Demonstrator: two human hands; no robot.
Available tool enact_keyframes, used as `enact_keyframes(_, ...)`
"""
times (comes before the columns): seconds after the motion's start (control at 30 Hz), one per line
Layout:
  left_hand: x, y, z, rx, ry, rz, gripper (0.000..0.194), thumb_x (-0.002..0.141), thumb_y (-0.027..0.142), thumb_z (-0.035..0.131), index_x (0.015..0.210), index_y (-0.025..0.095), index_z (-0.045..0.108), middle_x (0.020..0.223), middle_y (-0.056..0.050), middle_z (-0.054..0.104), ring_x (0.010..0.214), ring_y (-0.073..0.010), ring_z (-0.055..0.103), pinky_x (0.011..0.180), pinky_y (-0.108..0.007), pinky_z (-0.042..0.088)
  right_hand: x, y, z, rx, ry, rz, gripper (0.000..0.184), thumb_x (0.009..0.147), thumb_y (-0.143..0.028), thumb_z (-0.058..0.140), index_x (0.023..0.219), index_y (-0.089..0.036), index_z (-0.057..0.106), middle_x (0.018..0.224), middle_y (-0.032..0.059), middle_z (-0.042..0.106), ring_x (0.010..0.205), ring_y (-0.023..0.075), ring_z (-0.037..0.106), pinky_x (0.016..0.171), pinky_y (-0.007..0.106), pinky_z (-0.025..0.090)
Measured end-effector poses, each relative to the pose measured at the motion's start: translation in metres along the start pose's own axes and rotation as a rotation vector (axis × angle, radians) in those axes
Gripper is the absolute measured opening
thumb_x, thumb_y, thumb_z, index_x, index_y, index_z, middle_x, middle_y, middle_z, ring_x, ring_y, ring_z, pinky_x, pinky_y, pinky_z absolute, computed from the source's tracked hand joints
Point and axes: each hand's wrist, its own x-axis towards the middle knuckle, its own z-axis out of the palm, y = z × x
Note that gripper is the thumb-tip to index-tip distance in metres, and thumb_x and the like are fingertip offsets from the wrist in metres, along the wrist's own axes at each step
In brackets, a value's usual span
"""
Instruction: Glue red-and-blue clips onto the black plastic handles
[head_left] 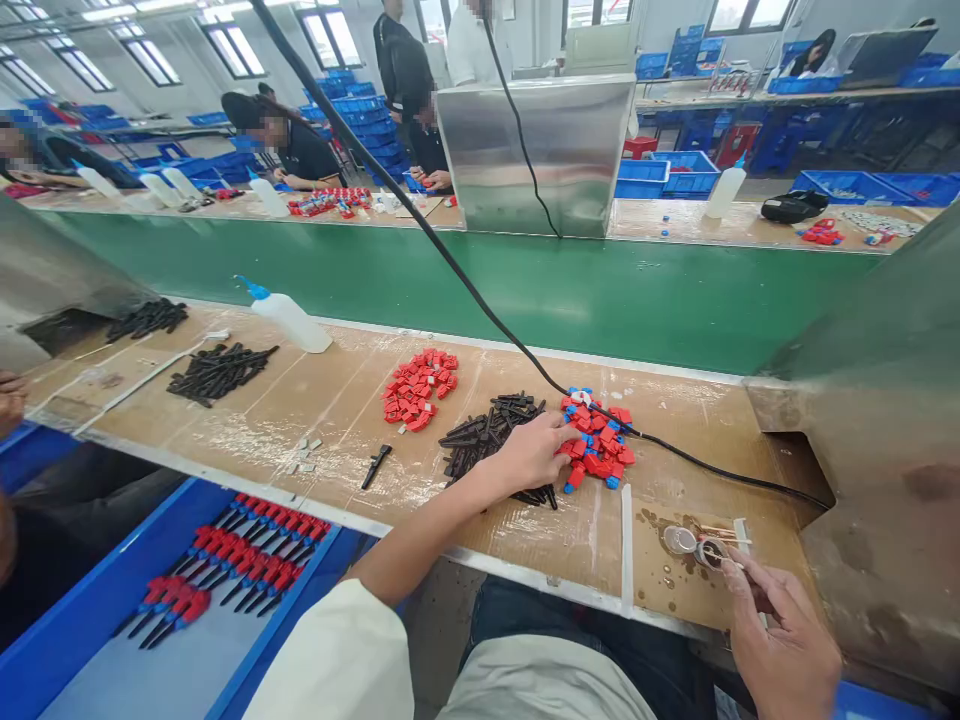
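Note:
At a pile of small red and blue plastic parts (609, 455), my left hand (534, 455) has its fingers bent around a part at the near-left edge; the fingertips are partly hidden. Under that wrist lies a heap of black plastic gun-shaped pieces (480, 436). Lower right, my right hand (784, 630) pinches a thin stick (731, 562) whose far end reaches into a small round cup of dark liquid (709, 553). Beside the cup sit a round clear lid (679, 540) and several thin wooden sticks (724, 532).
A red parts pile (420, 388), a single black piece (376, 466) and a white squeeze bottle (291, 320) are on the bench. A blue crate (296, 605) at lower left holds assembled toys. A black cable (450, 255) crosses the view. Other people sit beyond the green conveyor (465, 280).

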Motion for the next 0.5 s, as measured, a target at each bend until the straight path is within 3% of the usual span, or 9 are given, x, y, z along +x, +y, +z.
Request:
enact_keyframes(0.3,0.006,0.013,0.0,0.175,-0.108,0.06,0.044,0.089,0.017,0.063,0.13,0.03,0.067,0.111,-0.011,0.065,0.105,-0.031,0.066,0.072,-0.037,0.06,0.005,-0.001,0.0,-0.032,0.017,-0.103,0.054,0.099,-0.064,0.055,0.09,-0.018,0.08,0.072,0.004,0.069,0.053,0.0143,0.058,0.057,0.03,0.047)
enact_keyframes(0.5,0.004,0.013,0.003,0.208,-0.115,0.112,0.039,0.091,0.014,0.053,0.128,0.022,0.065,0.108,-0.014,0.065,0.1,-0.0308,0.067,0.073,-0.038,0.059,0.004,-0.009,-0.004,0.01,-0.026,-0.096,0.044,0.1,-0.055,0.059,0.091,-0.018,0.08,0.07,0.0024,0.068,0.053,0.0136,0.058,0.054,0.028,0.046)
